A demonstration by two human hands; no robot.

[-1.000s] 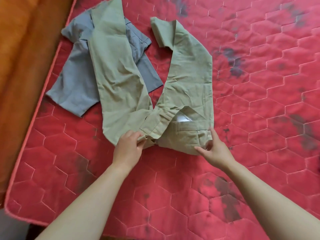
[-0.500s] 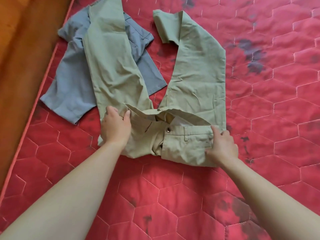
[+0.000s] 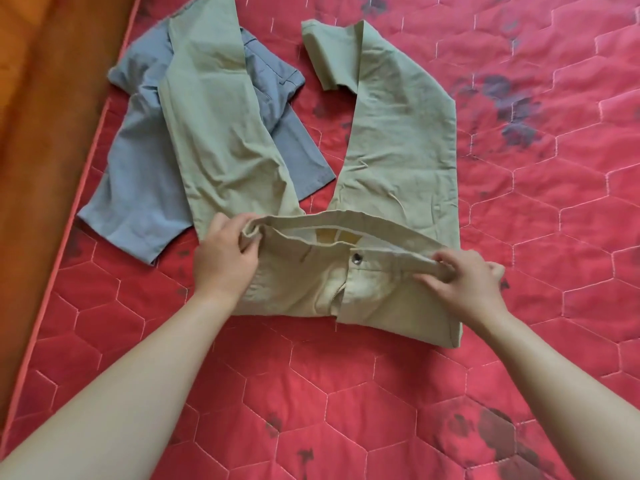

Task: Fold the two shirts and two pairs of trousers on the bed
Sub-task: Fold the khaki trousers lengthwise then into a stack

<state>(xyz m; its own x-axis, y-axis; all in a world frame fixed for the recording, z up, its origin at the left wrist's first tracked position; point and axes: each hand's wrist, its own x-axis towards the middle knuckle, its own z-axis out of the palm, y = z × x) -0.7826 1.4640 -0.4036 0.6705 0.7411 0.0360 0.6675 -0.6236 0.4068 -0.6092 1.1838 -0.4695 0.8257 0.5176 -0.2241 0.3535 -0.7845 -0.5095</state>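
On bed [image 3: 519,237] | left hand [image 3: 225,259] and right hand [image 3: 464,284] pinch khaki trousers [image 3: 398,150] at waistband [image 3: 346,218] | was bunched, now spread

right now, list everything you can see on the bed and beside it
khaki trousers: one, khaki, mid-mattress, legs spread apart, waistband nearest the person
grey-blue garment: one, grey-blue, upper left of the mattress, partly under one trouser leg
button: one, dark metal, on the trousers' waistband
mattress: one, red quilted with dark stains, under both garments
orange-brown surface: one, orange-brown, along the mattress's left edge
left hand: one, grips the waistband's left end
right hand: one, pinches the waistband's right end
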